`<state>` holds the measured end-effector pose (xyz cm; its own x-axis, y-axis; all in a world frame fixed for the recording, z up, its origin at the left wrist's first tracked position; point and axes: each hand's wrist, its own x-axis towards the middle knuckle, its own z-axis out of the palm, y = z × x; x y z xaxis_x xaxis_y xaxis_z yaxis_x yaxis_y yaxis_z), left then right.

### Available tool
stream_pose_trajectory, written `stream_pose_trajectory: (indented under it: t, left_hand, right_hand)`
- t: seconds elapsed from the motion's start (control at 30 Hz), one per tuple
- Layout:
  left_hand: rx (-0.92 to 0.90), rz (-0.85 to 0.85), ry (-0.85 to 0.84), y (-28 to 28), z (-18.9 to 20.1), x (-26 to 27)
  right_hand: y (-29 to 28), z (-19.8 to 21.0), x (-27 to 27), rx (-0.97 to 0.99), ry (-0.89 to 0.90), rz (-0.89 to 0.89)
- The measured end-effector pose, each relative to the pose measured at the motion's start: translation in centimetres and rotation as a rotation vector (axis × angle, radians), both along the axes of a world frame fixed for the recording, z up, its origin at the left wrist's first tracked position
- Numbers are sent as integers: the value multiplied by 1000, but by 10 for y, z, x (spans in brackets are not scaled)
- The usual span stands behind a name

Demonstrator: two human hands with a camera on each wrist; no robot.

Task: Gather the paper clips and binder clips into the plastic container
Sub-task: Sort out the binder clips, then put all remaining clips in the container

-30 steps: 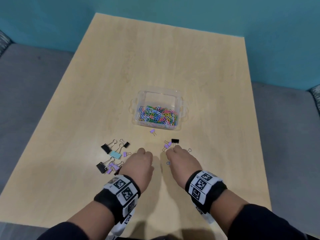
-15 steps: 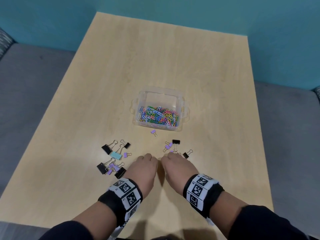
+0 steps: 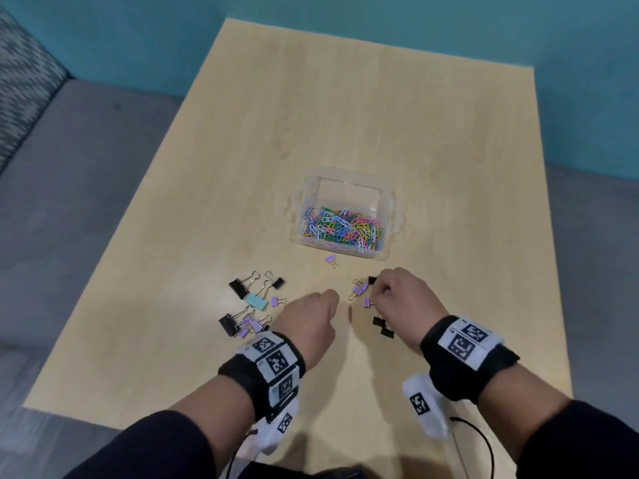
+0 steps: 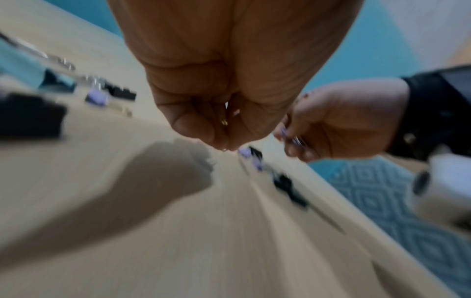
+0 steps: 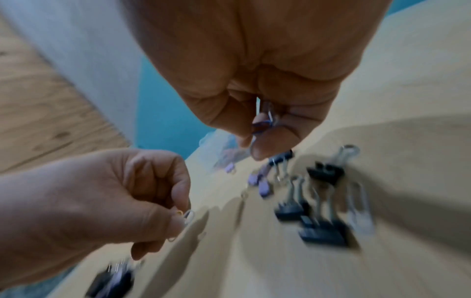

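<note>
A clear plastic container (image 3: pixel 345 176) with coloured paper clips (image 3: pixel 342 228) in it stands mid-table. A lone purple binder clip (image 3: pixel 331 260) lies just in front of it. My left hand (image 3: pixel 311 316) is curled and pinches small paper clips (image 5: pixel 186 216) above the table. My right hand (image 3: pixel 397 295) pinches a blue paper clip (image 5: pixel 264 124) over a group of purple and black binder clips (image 3: pixel 363 292). Two black binder clips (image 3: pixel 383 327) lie under my right wrist. Another pile of black, teal and purple binder clips (image 3: pixel 250 305) lies left of my left hand.
The wooden table (image 3: pixel 345 115) has bare surface beyond the container and at both sides. A grey floor and teal wall surround it. Cables hang from my wrist cameras near the table's front edge.
Both hands have lifted off the table with paper clips pinched. The right hand has moved forward and right over the purple clips; two black binder clips now show beneath its wrist.
</note>
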<state>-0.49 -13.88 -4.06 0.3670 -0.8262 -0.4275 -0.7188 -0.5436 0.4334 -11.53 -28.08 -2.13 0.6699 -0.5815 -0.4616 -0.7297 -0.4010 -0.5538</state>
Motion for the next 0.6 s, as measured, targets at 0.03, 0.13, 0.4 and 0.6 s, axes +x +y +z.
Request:
stream_pose_trajectory:
  t: [0.03,0.13,0.4,0.6]
  left_hand:
    - [-38,59,-3,-9,4,11]
    - [-159,197,-60,-42,26,48]
    - [-300,210,-8,-87,54,92]
    - [-192,350,-154,-1,34,131]
  right_hand:
    - [-8,3,6,20,-12,-31]
    - [-35,17,31,-6,-59,-55]
    - [-76,42,77,24,-87,-71]
    - [-72,30,12,-238,102,202]
